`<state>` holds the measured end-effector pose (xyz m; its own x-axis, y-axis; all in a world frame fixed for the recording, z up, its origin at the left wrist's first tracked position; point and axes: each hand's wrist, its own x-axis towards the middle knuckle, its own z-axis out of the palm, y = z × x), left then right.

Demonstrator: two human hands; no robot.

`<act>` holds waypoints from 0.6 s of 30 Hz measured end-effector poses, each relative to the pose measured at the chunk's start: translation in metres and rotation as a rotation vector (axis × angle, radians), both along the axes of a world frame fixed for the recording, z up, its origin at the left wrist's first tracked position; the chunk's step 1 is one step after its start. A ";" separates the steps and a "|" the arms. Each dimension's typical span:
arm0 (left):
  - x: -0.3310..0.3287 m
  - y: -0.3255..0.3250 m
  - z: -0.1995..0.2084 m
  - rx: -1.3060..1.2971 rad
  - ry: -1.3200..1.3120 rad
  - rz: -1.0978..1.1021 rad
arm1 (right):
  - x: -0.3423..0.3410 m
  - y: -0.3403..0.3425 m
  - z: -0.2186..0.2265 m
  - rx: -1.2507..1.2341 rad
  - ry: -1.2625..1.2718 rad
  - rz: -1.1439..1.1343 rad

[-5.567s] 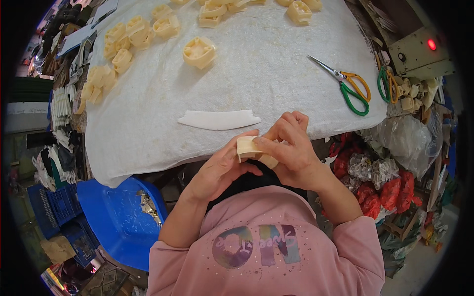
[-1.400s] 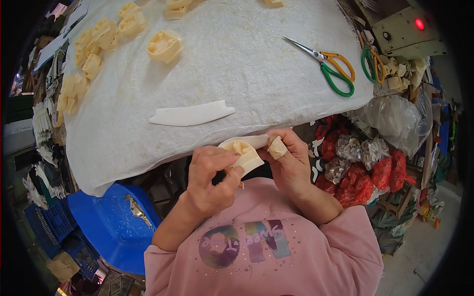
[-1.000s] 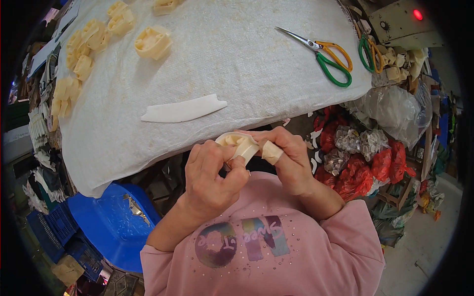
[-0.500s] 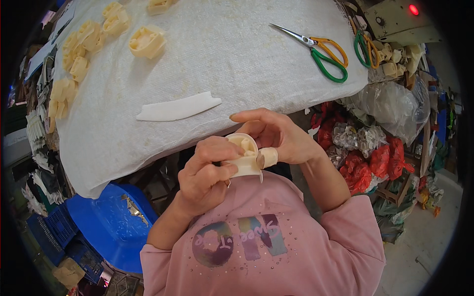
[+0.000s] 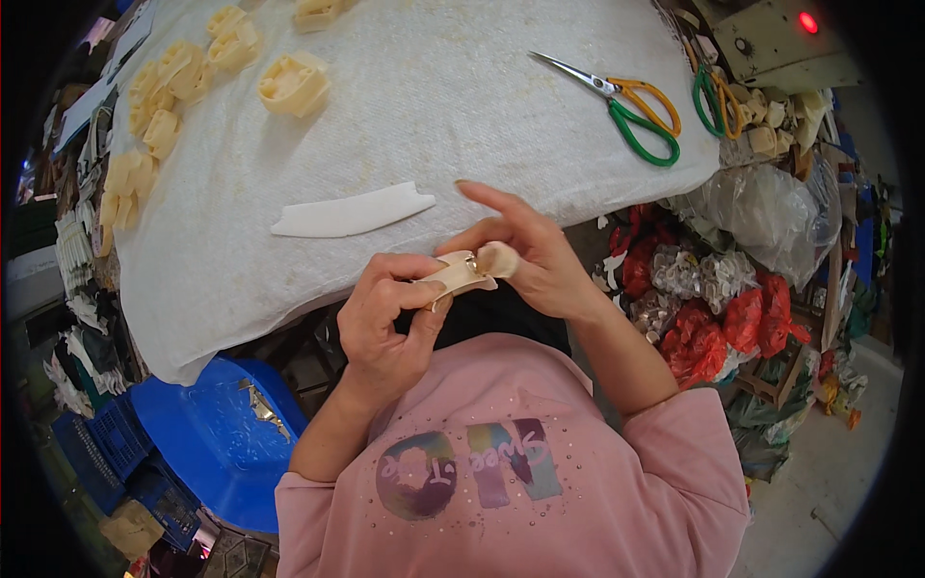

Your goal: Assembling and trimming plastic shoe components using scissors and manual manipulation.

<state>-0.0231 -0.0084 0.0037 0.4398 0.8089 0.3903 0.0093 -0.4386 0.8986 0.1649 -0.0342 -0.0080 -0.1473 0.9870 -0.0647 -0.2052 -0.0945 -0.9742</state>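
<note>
Gripping piece (image 5: 455,279) in left hand (image 5: 383,332) by near edge of table (image 5: 424,125), likely smoothing with right hand (image 5: 541,272), unsure if closed; needing steadiness next.

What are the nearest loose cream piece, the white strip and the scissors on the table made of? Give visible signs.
Nearest loose cream piece: probably moulded plastic; smooth, slightly glossy, hollowed.
White strip: perhaps foam or felt; matt, evenly white.
Scissors: metal blades, shiny; handles likely plastic-coated, solid green and orange.
</note>
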 end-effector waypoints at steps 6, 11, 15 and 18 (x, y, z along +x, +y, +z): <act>0.006 -0.006 0.000 -0.246 -0.156 0.065 | 0.004 -0.001 0.009 0.417 -0.355 -0.060; 0.014 -0.011 -0.001 -0.440 -0.238 0.072 | -0.017 -0.008 0.006 0.313 -0.482 -0.221; 0.014 -0.006 -0.002 -0.446 -0.247 0.092 | -0.018 -0.004 0.009 0.185 -0.266 -0.179; 0.014 -0.005 0.002 -0.498 -0.197 0.059 | -0.011 0.000 0.015 0.309 -0.456 -0.164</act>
